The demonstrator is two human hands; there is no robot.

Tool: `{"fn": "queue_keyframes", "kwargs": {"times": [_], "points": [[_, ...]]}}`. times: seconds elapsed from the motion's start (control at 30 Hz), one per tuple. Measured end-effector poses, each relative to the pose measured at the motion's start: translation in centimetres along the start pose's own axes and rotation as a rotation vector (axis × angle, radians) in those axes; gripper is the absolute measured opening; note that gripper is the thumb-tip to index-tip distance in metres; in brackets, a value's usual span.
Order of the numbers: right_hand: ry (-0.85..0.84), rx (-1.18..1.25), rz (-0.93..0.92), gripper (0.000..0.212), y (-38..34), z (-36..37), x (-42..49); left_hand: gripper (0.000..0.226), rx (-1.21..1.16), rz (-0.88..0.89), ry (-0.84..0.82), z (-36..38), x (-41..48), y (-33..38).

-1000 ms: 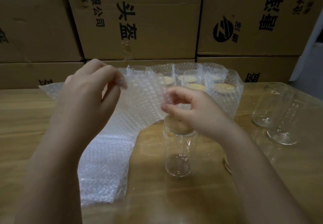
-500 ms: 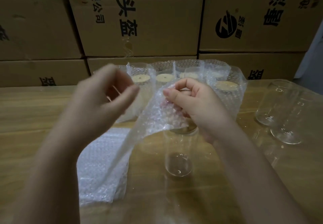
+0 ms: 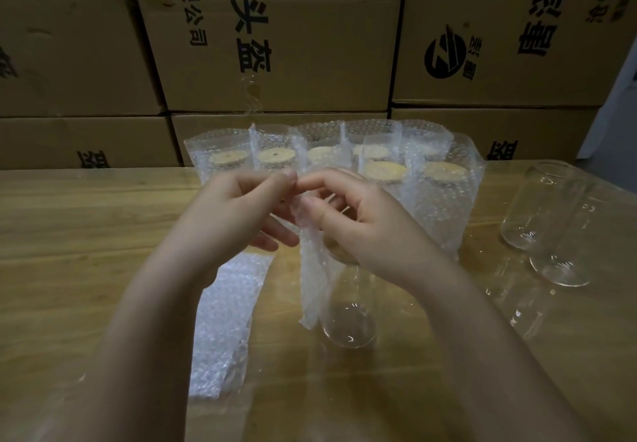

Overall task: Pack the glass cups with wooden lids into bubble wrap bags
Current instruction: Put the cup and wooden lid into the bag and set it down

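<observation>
A clear glass cup [image 3: 348, 321] stands upright on the wooden table [image 3: 86, 234], its wooden lid mostly hidden under my right hand. Above it, my left hand [image 3: 238, 210] and my right hand [image 3: 358, 221] meet and both pinch the top edge of a bubble wrap bag [image 3: 312, 276]. The bag hangs down limp along the cup's left side. A flat stack of bubble wrap bags [image 3: 224, 324] lies on the table under my left forearm.
Several bagged cups with wooden lids [image 3: 382, 169] stand in rows at the back of the table. Two bare glass cups [image 3: 548, 221] stand at the right. Stacked cardboard boxes [image 3: 275, 45] wall off the far side.
The bag has been lifted off the stack and now hangs upright beside the cup. My left hand moved right to meet my right hand at the bag's top edge.
</observation>
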State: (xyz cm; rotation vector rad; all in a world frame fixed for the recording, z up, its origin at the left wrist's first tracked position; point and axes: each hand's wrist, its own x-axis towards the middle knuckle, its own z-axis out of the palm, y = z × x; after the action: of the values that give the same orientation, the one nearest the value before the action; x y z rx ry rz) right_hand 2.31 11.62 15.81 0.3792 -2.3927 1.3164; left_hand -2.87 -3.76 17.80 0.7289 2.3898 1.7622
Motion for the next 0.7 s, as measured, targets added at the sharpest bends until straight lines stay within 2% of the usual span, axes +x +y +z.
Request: {"fn": "queue_keyframes", "kwargs": {"times": [0.07,0.13,0.27,0.5,0.57,0.7], "points": [[0.002,-0.029,-0.021,0.02,0.0,-0.2,0.0,0.035,-0.019,-0.009,-0.02,-0.1,0.0,0.0],[-0.005,-0.099,-0.049,0.029,0.1,-0.4,-0.1,0.033,-0.066,-0.015,-0.026,-0.3,0.0,0.0],[-0.007,-0.281,-0.113,0.04,0.0,-0.4,-0.1,0.021,-0.091,0.016,-0.053,-0.7,-0.2,0.2],[0.083,-0.48,-0.132,0.013,-0.2,-0.6,-0.2,0.02,0.053,0.055,-0.087,-0.5,-0.4,0.3],[0.119,-0.588,-0.136,0.009,-0.1,-0.9,-0.3,0.016,0.111,0.061,-0.003,-0.4,-0.3,0.3],[0.167,-0.718,-0.15,0.01,-0.2,-1.4,-0.5,0.017,0.355,0.132,0.303,-0.3,-0.5,0.2]]}}
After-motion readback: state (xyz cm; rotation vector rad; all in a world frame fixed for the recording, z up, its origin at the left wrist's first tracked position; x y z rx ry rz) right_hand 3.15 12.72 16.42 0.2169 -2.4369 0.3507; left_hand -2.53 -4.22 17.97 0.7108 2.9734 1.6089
